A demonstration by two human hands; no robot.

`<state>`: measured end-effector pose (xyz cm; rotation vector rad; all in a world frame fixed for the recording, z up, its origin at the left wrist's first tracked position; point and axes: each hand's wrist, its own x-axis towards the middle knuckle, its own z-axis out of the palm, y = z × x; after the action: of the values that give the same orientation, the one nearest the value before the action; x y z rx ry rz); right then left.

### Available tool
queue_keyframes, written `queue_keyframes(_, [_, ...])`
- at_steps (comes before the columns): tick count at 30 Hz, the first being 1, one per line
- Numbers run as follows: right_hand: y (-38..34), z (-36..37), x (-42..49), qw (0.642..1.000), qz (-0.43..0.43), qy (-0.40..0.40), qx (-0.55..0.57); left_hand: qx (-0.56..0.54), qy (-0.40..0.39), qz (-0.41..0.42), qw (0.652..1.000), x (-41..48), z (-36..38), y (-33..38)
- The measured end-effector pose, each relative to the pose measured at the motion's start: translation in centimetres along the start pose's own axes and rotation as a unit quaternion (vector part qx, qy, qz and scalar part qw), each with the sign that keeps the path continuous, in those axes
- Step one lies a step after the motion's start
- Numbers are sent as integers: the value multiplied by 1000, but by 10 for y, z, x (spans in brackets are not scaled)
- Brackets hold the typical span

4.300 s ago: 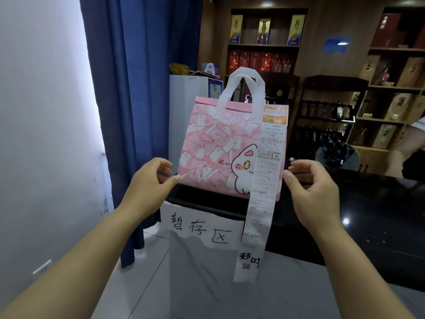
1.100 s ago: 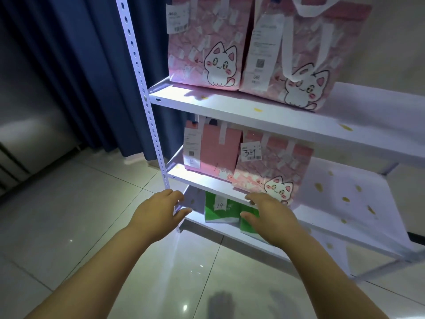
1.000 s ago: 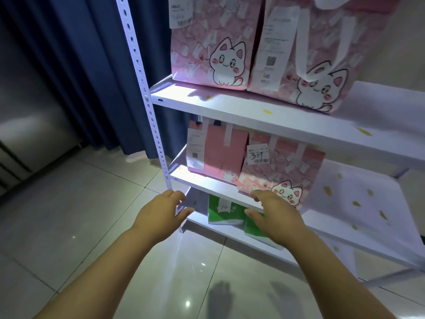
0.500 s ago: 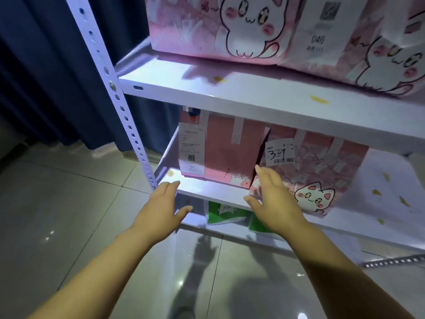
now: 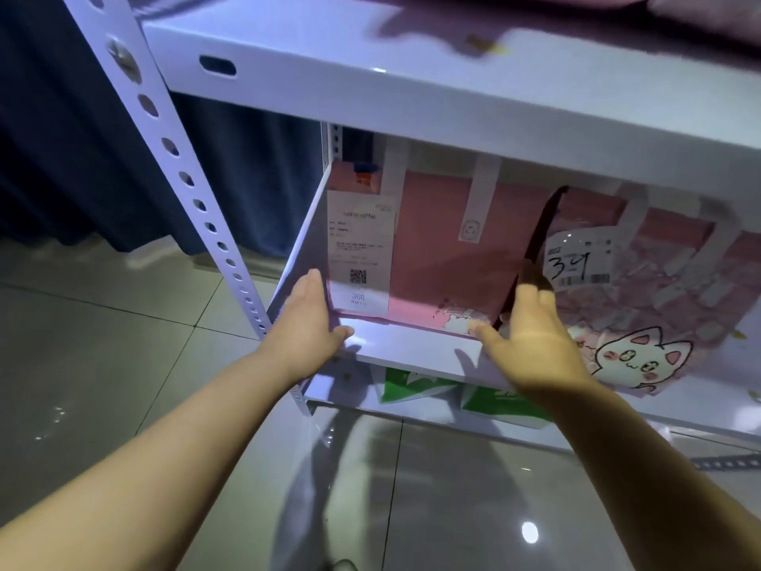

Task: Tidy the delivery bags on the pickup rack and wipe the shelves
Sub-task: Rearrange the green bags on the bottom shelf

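Observation:
A plain pink delivery bag (image 5: 444, 249) with a white receipt marked 366 stands at the left end of the middle shelf (image 5: 412, 348) of the white rack. To its right leans a pink cat-print bag (image 5: 659, 307) with a label reading 34. My left hand (image 5: 309, 323) is at the plain bag's left side, fingers apart. My right hand (image 5: 531, 335) reaches into the gap between the two bags, fingers spread. Neither hand grips anything that I can see.
The upper shelf (image 5: 453, 101) hangs close overhead with pink bags blurred on top. Green bags (image 5: 416, 385) sit on the bottom shelf. The rack's perforated post (image 5: 197, 208) stands at left before a dark blue curtain (image 5: 61, 129). Glossy floor tiles lie below.
I turned from a counter to the rack, then leaned down and closer. Both hands moved forward and up to either side of the plain pink bag on the middle shelf.

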<state>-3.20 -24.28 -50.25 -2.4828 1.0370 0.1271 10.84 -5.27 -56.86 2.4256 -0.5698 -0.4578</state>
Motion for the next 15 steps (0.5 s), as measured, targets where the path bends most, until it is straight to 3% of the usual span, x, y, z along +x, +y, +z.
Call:
queue_keyframes(8, [-5, 5, 13, 1000, 19, -10, 8, -18, -46, 26, 998, 26, 2, -9])
queue_keyframes(15, [-7, 10, 18, 999, 38, -3, 4, -15, -33, 20, 999, 26, 2, -8])
